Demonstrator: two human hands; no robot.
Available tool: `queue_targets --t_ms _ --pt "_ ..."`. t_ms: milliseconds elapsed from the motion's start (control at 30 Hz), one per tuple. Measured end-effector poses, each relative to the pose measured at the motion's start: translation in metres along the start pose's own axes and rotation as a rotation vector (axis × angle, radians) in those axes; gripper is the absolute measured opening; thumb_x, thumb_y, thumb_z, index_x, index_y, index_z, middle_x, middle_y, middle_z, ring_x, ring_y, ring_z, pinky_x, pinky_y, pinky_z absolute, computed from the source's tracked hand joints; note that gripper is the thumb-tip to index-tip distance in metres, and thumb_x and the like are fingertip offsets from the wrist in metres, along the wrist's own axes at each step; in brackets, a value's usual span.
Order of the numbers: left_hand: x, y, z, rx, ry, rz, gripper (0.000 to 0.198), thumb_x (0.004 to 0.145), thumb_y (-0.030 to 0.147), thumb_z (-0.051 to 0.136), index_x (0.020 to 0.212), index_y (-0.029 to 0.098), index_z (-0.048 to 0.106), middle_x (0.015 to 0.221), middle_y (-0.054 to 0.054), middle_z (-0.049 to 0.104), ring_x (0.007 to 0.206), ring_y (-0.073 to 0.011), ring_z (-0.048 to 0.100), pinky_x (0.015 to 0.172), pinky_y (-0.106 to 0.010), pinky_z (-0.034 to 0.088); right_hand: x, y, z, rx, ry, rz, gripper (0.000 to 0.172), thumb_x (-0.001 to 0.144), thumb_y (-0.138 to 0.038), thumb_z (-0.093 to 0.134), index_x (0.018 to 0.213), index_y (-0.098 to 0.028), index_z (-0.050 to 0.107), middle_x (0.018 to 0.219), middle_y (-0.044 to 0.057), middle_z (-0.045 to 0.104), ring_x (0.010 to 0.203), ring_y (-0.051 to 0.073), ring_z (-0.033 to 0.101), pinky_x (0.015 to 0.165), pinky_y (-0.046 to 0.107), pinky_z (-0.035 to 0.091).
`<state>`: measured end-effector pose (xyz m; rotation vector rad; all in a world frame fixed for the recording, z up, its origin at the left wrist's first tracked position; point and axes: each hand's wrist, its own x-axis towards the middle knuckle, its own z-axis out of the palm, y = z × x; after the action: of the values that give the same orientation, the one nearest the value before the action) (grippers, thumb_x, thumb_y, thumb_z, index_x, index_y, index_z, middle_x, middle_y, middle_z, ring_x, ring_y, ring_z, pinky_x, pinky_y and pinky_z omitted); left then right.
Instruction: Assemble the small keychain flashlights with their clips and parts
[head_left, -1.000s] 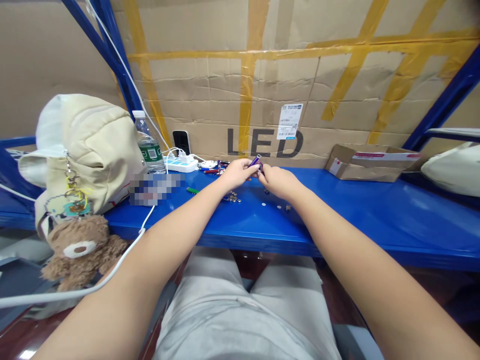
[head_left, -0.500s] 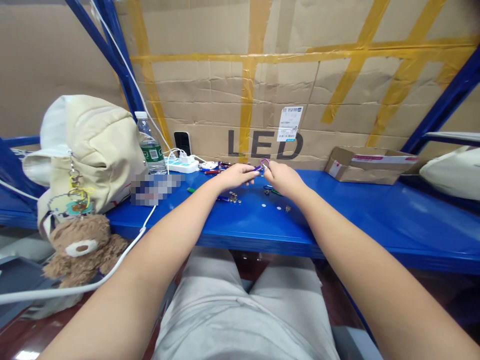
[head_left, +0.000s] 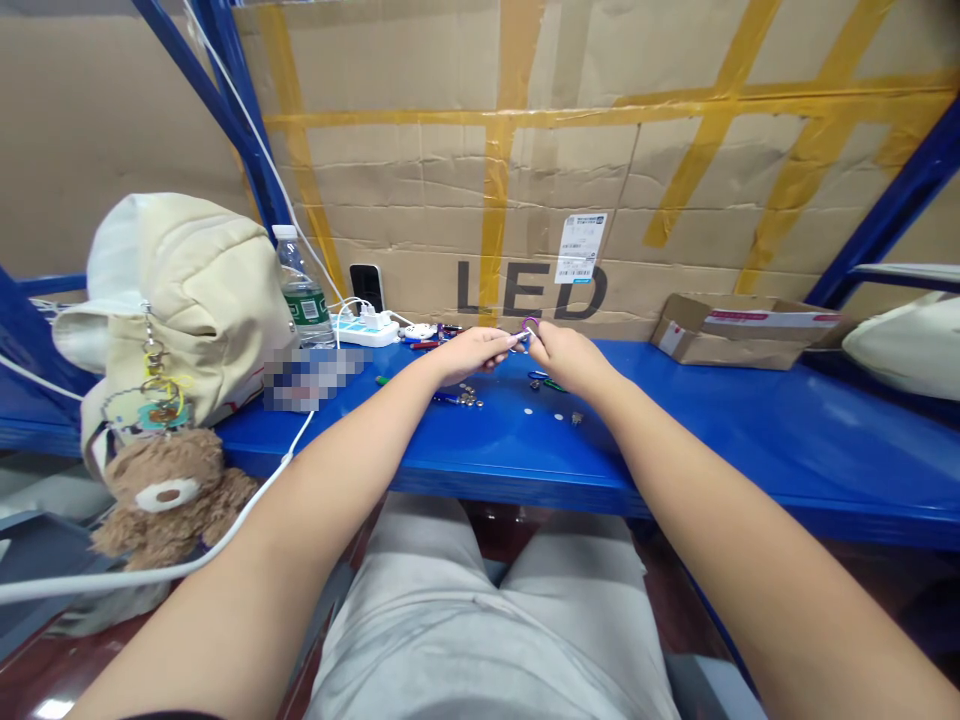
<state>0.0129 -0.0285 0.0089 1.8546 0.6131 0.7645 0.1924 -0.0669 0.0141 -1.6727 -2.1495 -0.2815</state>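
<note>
My left hand (head_left: 471, 352) and my right hand (head_left: 561, 356) meet above the blue shelf (head_left: 675, 440), fingers pinched. Between their fingertips is a small purple carabiner-like clip (head_left: 528, 326); my right hand pinches its ring end, my left hand pinches a thin silvery part at its left. Below the hands, several small metal pieces (head_left: 465, 398) and little clips (head_left: 546, 382) lie loose on the shelf.
A cream bag (head_left: 187, 290) with a teddy bear charm (head_left: 169, 492) stands at left, beside a water bottle (head_left: 301, 292) and a white power strip (head_left: 364, 326). A flat cardboard box (head_left: 742, 326) lies at right. Taped cardboard marked LED backs the shelf.
One second ago both hands held a purple cylinder-like piece close together. Now the hands are slightly apart and the purple ring shows above my right fingertips.
</note>
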Motion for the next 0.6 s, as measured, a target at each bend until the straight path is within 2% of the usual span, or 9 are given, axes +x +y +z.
queue_targets --t_ms 133,233,367,433,500,600 --pt "0.002 -0.003 -0.002 -0.102 0.039 -0.007 0.027 0.083 0.04 0.055 0.089 0.015 0.064 0.061 0.003 0.039 0.051 -0.0056 0.032 0.049 -0.02 0.024 0.001 0.001 0.002 0.085 -0.015 -0.052 0.033 0.093 -0.036 0.031 0.103 -0.015 0.054 0.097 0.015 0.067 0.086 0.025 0.061 0.066 0.029 0.039" --pt "0.005 -0.006 -0.005 -0.058 0.095 -0.058 0.026 0.084 0.039 0.055 0.086 0.015 0.063 0.062 0.003 0.042 0.049 -0.0044 0.034 0.046 -0.018 0.023 0.004 0.004 0.008 0.245 -0.021 -0.05 0.029 0.093 -0.034 0.031 0.097 -0.016 0.055 0.098 0.011 0.067 0.085 0.022 0.06 0.067 0.027 0.04" --pt "0.008 -0.01 -0.013 0.023 0.221 -0.252 0.028 0.086 0.036 0.054 0.067 0.014 0.053 0.058 0.002 0.046 0.046 -0.0042 0.037 0.043 -0.018 0.026 0.006 0.012 0.014 0.307 -0.059 0.088 0.02 0.086 -0.033 0.043 0.089 -0.017 0.054 0.088 0.008 0.067 0.077 0.019 0.059 0.062 0.026 0.041" --pt "0.009 -0.012 -0.019 -0.015 0.293 -0.364 0.028 0.088 0.032 0.051 0.066 0.014 0.05 0.058 0.0 0.049 0.046 -0.0046 0.039 0.044 -0.018 0.029 0.007 0.016 0.014 0.304 -0.062 0.122 0.016 0.084 -0.03 0.045 0.087 -0.017 0.055 0.088 0.008 0.067 0.077 0.019 0.059 0.063 0.026 0.041" --pt "0.01 -0.015 -0.025 -0.115 0.369 -0.398 0.024 0.09 0.031 0.047 0.073 0.014 0.053 0.065 -0.003 0.057 0.051 -0.0064 0.047 0.048 -0.019 0.035 0.006 0.018 0.012 0.294 -0.081 0.13 0.014 0.083 -0.027 0.046 0.087 -0.017 0.055 0.091 0.008 0.067 0.081 0.019 0.059 0.065 0.026 0.041" --pt "0.012 -0.018 -0.03 -0.304 0.394 -0.297 0.026 0.091 0.037 0.043 0.101 0.017 0.055 0.098 -0.012 0.065 0.082 -0.0135 0.062 0.064 -0.022 0.046 0.005 0.016 0.008 0.275 -0.135 0.107 0.015 0.083 -0.027 0.047 0.087 -0.017 0.057 0.091 0.008 0.068 0.082 0.019 0.06 0.068 0.026 0.042"
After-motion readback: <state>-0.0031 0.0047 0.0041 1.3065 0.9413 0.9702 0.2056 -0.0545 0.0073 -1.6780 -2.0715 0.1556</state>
